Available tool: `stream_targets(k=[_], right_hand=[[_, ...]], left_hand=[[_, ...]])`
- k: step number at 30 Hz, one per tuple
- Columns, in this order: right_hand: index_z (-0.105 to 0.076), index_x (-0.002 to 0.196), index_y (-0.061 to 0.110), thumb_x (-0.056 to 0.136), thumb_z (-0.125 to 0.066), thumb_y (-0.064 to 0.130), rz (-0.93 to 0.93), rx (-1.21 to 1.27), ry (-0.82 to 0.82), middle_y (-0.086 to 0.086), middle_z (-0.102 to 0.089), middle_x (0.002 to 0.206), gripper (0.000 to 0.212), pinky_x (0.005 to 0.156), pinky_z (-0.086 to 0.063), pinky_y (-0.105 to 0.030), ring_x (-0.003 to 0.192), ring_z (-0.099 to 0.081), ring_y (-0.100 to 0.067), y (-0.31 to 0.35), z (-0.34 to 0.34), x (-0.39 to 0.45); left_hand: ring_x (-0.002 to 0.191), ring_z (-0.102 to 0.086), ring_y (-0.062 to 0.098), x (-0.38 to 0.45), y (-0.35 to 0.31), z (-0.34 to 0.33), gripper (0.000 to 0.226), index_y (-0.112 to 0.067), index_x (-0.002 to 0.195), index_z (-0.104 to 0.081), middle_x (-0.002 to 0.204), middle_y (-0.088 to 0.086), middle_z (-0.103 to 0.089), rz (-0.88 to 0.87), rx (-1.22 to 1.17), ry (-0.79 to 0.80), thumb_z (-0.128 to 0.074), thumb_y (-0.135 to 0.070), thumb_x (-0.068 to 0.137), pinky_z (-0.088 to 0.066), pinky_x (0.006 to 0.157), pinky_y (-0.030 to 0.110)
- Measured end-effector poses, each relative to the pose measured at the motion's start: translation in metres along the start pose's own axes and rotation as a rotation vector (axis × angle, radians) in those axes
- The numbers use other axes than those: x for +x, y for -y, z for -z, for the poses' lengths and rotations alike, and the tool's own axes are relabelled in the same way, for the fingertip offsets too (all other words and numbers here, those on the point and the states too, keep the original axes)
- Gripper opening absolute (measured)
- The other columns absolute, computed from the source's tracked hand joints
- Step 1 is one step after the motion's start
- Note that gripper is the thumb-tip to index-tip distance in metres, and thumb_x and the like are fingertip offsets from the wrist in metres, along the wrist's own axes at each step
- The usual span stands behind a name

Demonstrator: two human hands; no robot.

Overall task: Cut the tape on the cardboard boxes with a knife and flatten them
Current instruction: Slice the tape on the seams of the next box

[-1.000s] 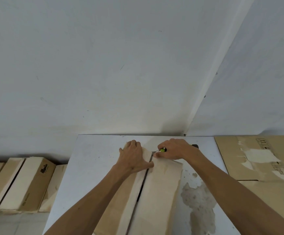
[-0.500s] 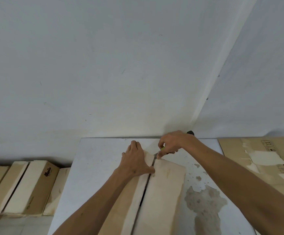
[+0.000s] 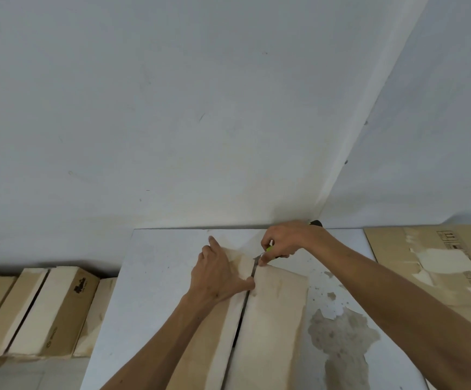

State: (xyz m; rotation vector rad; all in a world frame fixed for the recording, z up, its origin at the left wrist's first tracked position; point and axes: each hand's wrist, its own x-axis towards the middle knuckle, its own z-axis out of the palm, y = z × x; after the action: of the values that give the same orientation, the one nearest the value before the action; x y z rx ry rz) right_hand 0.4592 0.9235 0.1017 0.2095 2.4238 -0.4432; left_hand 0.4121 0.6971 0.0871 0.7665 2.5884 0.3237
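A tan cardboard box [image 3: 273,319] lies on the white table [image 3: 158,277], its top seam running away from me and partly split open. My left hand [image 3: 217,274] presses flat on the left flap, thumb at the seam. My right hand [image 3: 282,240] grips a knife [image 3: 269,249] with a yellow-green and black handle. Its blade tip sits at the far end of the seam, close to the box's far edge. Most of the knife is hidden inside my fist.
Several taped cardboard boxes [image 3: 45,311] stand in a row on the floor at the left. Flattened cardboard [image 3: 436,266] lies at the right of the table. The wall corner stands right behind the table. A worn patch [image 3: 341,336] marks the tabletop.
My right hand with the knife has moved a little farther away along the seam and lifted at the wrist. My left hand has stayed on the left flap.
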Motion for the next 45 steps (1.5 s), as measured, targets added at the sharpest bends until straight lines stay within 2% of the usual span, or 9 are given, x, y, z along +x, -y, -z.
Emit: stream_targets(k=[5, 10, 13, 18, 21, 24, 32, 39, 45], right_hand=[[-0.067, 0.078, 0.021, 0.079, -0.064, 0.077, 0.01, 0.067, 0.004, 0.009, -0.064, 0.06, 0.056, 0.062, -0.041, -0.03, 0.057, -0.056, -0.01, -0.001, 0.001, 0.002], [-0.067, 0.076, 0.02, 0.081, -0.065, 0.076, 0.028, 0.358, -0.058, 0.003, -0.065, 0.061, 0.056, 0.065, -0.041, -0.033, 0.054, -0.054, -0.011, -0.003, -0.015, 0.0], [-0.068, 0.076, 0.023, 0.078, -0.062, 0.082, 0.016, 0.374, -0.116, 0.004, -0.067, 0.064, 0.059, 0.067, -0.043, -0.034, 0.054, -0.056, -0.008, -0.007, -0.022, -0.002], [-0.066, 0.078, 0.03, 0.083, -0.057, 0.083, -0.073, 0.407, -0.3, 0.01, -0.067, 0.072, 0.054, 0.067, -0.045, -0.03, 0.068, -0.063, -0.007, -0.008, -0.036, -0.01], [-0.062, 0.076, 0.03, 0.082, -0.055, 0.085, -0.168, 0.46, -0.439, 0.011, -0.066, 0.067, 0.055, 0.063, -0.045, -0.028, 0.065, -0.066, -0.009, -0.037, -0.021, -0.028], [-0.061, 0.072, 0.028, 0.08, -0.06, 0.083, -0.117, 0.424, -0.327, 0.008, -0.065, 0.059, 0.056, 0.061, -0.044, -0.029, 0.053, -0.06, -0.008, -0.036, 0.001, -0.041], [-0.063, 0.074, 0.022, 0.086, -0.059, 0.075, -0.071, 0.043, -0.111, 0.005, -0.068, 0.067, 0.054, 0.061, -0.046, -0.028, 0.059, -0.062, -0.011, 0.013, 0.003, -0.043], [-0.067, 0.08, 0.015, 0.085, -0.061, 0.073, -0.052, 0.051, -0.057, 0.007, -0.062, 0.062, 0.059, 0.058, -0.038, -0.028, 0.056, -0.055, -0.013, 0.018, -0.003, -0.038], [-0.057, 0.071, 0.016, 0.087, -0.064, 0.068, -0.052, 0.133, 0.041, 0.003, -0.055, 0.055, 0.055, 0.054, -0.033, -0.028, 0.046, -0.04, -0.014, 0.022, 0.004, -0.033]], left_hand=[[0.132, -0.048, 0.03, 0.002, 0.005, 0.002, 0.16, 0.0, 0.158, 0.01, 0.143, 0.015, -0.043, 0.002, -0.01, -0.003, -0.075, -0.083, 0.051, -0.052, 0.101, 0.042], [0.128, -0.051, 0.031, 0.007, 0.014, 0.011, 0.156, 0.001, 0.158, 0.004, 0.14, 0.016, -0.045, 0.02, -0.03, -0.004, -0.075, -0.079, 0.05, -0.052, 0.099, 0.042], [0.13, -0.049, 0.031, 0.005, 0.011, 0.011, 0.152, 0.002, 0.158, 0.001, 0.141, 0.015, -0.043, 0.032, -0.033, -0.008, -0.077, -0.075, 0.052, -0.052, 0.099, 0.041], [0.118, -0.054, 0.031, 0.005, 0.008, 0.009, 0.135, 0.002, 0.149, -0.019, 0.128, 0.012, -0.047, 0.04, -0.019, -0.027, -0.078, -0.072, 0.053, -0.051, 0.086, 0.036], [0.106, -0.055, 0.027, 0.003, 0.019, 0.013, 0.108, -0.006, 0.127, -0.036, 0.114, 0.006, -0.045, 0.047, -0.008, -0.037, -0.074, -0.074, 0.052, -0.052, 0.081, 0.037], [0.101, -0.054, 0.026, 0.007, 0.02, 0.017, 0.101, -0.007, 0.124, -0.04, 0.11, 0.003, -0.042, 0.038, -0.016, -0.029, -0.072, -0.074, 0.056, -0.049, 0.078, 0.036], [0.106, -0.056, 0.027, 0.002, 0.009, 0.009, 0.104, -0.008, 0.126, -0.04, 0.118, 0.007, -0.048, 0.012, 0.0, -0.026, -0.067, -0.079, 0.055, -0.052, 0.082, 0.038], [0.1, -0.055, 0.023, 0.0, 0.007, 0.008, 0.103, -0.009, 0.124, -0.041, 0.113, 0.004, -0.047, 0.003, 0.003, -0.035, -0.063, -0.081, 0.054, -0.051, 0.079, 0.036], [0.097, -0.055, 0.022, -0.002, 0.007, 0.009, 0.103, -0.01, 0.121, -0.042, 0.111, 0.002, -0.048, 0.008, 0.0, -0.031, -0.058, -0.083, 0.049, -0.053, 0.079, 0.036]])
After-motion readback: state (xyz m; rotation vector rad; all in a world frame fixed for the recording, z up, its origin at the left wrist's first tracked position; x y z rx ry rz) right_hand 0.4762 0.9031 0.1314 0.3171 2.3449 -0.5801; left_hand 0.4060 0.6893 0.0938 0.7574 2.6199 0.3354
